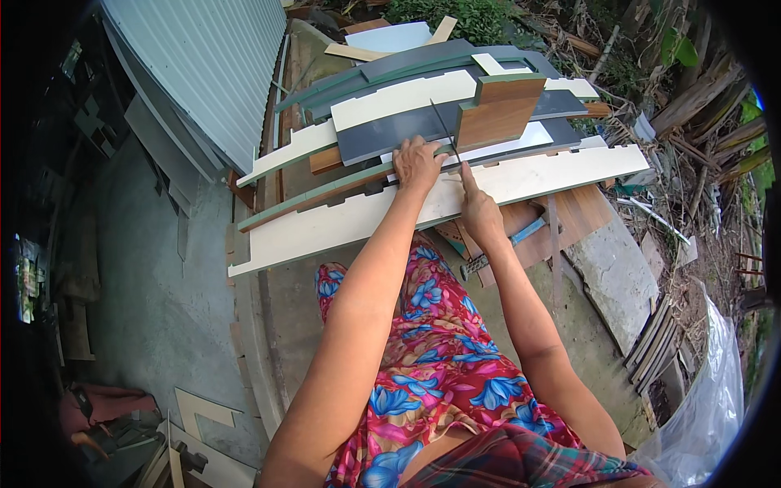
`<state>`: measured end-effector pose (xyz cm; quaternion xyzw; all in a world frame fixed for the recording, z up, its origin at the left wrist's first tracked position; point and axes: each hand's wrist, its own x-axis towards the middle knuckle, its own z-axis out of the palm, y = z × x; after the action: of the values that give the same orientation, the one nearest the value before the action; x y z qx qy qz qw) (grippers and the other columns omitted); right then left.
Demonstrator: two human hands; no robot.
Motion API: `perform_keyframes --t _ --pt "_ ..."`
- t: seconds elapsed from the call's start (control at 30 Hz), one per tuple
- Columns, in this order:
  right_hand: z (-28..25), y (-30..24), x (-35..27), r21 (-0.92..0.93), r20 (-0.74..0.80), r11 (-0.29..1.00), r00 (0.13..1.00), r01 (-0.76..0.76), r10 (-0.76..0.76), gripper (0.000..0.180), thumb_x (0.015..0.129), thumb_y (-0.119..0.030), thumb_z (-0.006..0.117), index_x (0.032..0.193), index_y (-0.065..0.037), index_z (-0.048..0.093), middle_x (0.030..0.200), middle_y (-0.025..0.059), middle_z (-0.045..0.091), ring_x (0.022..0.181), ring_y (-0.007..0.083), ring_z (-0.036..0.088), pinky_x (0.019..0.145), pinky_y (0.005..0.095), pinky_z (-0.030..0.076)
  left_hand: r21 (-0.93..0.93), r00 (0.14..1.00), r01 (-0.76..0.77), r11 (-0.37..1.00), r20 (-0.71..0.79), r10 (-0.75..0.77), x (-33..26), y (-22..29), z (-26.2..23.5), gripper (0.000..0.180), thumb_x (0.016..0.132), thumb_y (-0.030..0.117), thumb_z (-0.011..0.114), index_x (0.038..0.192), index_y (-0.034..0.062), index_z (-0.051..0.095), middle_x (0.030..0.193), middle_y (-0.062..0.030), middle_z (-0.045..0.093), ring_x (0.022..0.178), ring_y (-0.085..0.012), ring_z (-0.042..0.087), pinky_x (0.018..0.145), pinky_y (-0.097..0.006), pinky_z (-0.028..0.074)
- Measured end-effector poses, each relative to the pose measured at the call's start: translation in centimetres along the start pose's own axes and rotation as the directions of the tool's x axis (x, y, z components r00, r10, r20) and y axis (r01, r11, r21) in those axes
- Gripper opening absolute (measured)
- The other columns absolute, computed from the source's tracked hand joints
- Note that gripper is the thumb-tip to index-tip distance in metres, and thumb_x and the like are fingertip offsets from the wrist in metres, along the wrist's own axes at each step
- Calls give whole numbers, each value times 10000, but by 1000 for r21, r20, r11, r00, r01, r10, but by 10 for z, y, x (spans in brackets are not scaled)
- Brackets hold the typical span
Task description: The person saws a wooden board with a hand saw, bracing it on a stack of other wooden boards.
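My right hand is closed round the near end of a tool with a long, thin, dark blade; whether it is a knife or a saw I cannot tell. The blade points away from me and crosses a narrow board strip with a green edge. Fingers bent, my left hand grips this strip just left of the blade. An upright brown wood-grain board with a stepped edge stands just beyond the blade. Closest to me lies a long cream board with notches along its far edge, under my wrists.
Grey panels and notched cream boards are stacked beyond my hands. A hammer with a blue handle lies on a brown board at right. Corrugated metal sheeting stands at left. Clear plastic sheeting hangs at lower right.
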<state>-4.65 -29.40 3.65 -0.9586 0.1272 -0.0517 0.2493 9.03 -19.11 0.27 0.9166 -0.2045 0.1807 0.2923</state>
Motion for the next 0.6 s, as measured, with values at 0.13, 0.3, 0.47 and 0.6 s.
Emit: perform_keyframes --t 0.13,0.3,0.47,0.6 --pt "-2 20 -56 78 -59 996 998 41 -37 666 925 -3 437 1555 -131 265 1215 266 634 1037 459 632 848 543 496 -14 999 12 1000 30 -12 2 9 -5 269 782 350 784 1016 217 778 991 -62 644 1015 -293 573 871 -472 420" --pt "-16 2 11 -17 5 1000 1000 -2 2 635 946 -57 421 1553 -183 284 1092 283 665 972 458 651 819 536 505 -16 999 0 1000 48 1 4 9 -8 272 784 342 781 1022 210 778 997 -61 649 1018 -299 572 868 -471 416" --pt "2 1 37 -17 -42 1000 999 -8 7 647 940 -102 415 1564 -198 271 960 275 691 874 436 684 795 517 521 -50 999 7 999 48 -5 3 9 -5 274 786 333 780 1027 204 778 986 -60 645 1012 -297 571 865 -474 414" --pt "2 16 -34 42 -49 996 995 84 -82 637 954 -34 420 1561 -148 265 1166 296 638 1003 450 648 828 532 496 -13 1000 5 1000 27 -5 -2 2 -6 274 785 331 780 1029 206 778 978 -59 641 1009 -294 571 869 -480 415"
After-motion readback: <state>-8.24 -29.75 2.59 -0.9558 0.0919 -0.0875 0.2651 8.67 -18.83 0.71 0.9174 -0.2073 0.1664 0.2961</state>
